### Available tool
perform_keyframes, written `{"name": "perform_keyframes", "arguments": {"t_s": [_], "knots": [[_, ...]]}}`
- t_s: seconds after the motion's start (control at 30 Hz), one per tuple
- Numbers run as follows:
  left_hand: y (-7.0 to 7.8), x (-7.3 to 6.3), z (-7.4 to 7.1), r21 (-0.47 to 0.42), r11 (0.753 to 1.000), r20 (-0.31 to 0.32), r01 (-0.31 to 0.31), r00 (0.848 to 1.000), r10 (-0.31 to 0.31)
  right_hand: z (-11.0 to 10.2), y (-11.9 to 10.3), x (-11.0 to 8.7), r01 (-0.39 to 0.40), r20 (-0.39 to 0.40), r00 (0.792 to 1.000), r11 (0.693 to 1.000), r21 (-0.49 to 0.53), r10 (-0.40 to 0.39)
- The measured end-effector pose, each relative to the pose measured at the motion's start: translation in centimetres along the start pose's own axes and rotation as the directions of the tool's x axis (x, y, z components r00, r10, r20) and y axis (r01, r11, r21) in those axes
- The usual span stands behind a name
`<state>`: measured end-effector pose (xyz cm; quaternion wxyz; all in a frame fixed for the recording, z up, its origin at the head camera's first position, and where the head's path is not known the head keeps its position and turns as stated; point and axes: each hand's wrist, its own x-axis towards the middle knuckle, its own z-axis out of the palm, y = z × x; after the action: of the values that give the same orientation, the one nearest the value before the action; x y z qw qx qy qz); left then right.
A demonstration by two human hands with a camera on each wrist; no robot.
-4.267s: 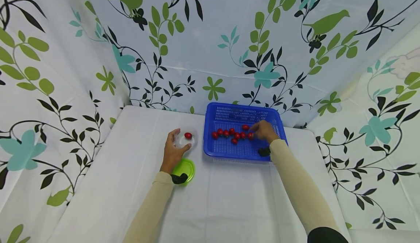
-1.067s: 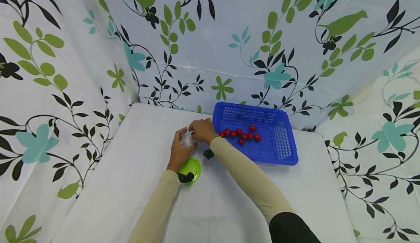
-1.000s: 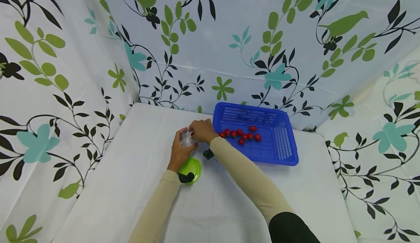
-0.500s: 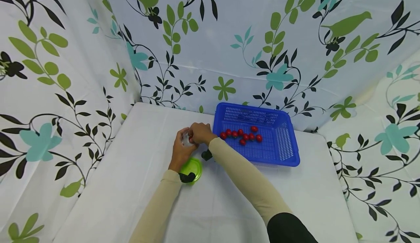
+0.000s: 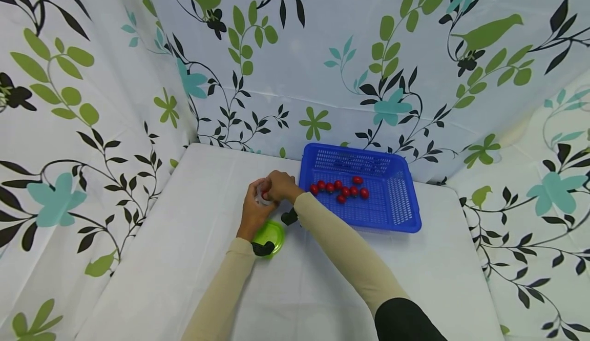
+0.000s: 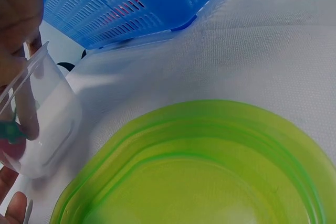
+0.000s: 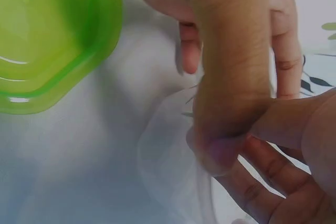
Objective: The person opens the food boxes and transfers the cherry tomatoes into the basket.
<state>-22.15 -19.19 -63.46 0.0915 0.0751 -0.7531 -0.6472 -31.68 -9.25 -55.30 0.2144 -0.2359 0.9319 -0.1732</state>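
My left hand (image 5: 254, 212) holds a small clear plastic cup (image 6: 58, 119), its fingers curved round the side. The cup looks tilted in the left wrist view. My right hand (image 5: 282, 186) reaches from the right into the cup's mouth, fingertips inside. A red cherry tomato (image 6: 13, 148) with a green top shows within the cup against those fingers, which seem to pinch it. The fingers partly cover it in the head view. A green lid (image 6: 205, 192) lies on the table beside my left wrist. Overlapping fingers hide much of the cup in the right wrist view.
A blue perforated plastic basket (image 5: 392, 223) stands to the right, near the back edge of the table. Several cherry tomatoes (image 5: 341, 189) lie in its left and middle part. White cloth covers the table (image 5: 332, 284). A patterned curtain (image 5: 276, 49) hangs behind and on both sides.
My right hand has come from the basket over to the cup and gone in deeper. My left hand has closed in round the cup. The head view has shifted slightly.
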Motion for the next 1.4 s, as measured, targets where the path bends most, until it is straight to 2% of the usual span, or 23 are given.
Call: {"name": "perform_keyframes", "arguments": {"t_s": [0.3,0.57,0.73,1.17,1.4], "knots": [[-0.4,0.4,0.0,0.016,1.000,-0.008,0.011,1.000,-0.011,-1.2,-0.5,-0.8,0.013,-0.019,1.000,0.998,0.055,-0.012],[-0.1,0.2,0.1,0.035,0.999,-0.016,0.036,0.999,-0.035,-3.1,-0.2,-2.3,0.109,-0.074,0.992,0.990,0.091,-0.102],[0.0,0.1,0.2,0.059,0.996,-0.026,0.064,0.998,-0.062,-4.1,0.2,-3.1,0.134,-0.106,0.987,0.984,0.113,-0.122],[-0.1,0.2,0.4,0.046,0.997,-0.034,0.054,0.998,-0.052,-6.2,2.0,-5.8,0.118,-0.151,0.986,0.948,0.295,-0.075],[-0.1,0.2,0.4,0.072,0.996,-0.038,0.058,0.998,-0.056,-7.1,4.2,-7.2,0.111,-0.215,0.976,0.943,0.314,-0.043]]}}
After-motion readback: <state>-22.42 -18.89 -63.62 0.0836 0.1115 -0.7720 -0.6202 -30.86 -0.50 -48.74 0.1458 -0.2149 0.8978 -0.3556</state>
